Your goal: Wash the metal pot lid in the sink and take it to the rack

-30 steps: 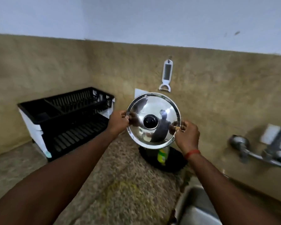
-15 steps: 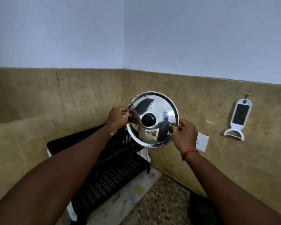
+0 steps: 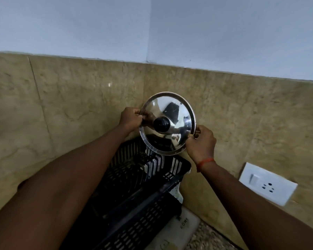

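Note:
The shiny metal pot lid [image 3: 177,139] with a black knob in its middle is held up in the air by both hands, tilted, its top side facing me. My left hand [image 3: 130,120] pinches its left rim and my right hand [image 3: 201,143] grips its lower right rim. The lid hangs just above the far end of the black plastic dish rack [image 3: 143,195], which stands in the corner against the tiled wall. My left forearm hides much of the rack's left side.
A white socket plate [image 3: 267,184] with a switch is on the tan tiled wall to the right. A white drip tray [image 3: 181,226] sticks out under the rack. A speckled counter [image 3: 206,239] shows at the bottom right.
My view has swung further left and the rack now sits under the lid. The lid has tilted more, and the hanging peeler has left the view.

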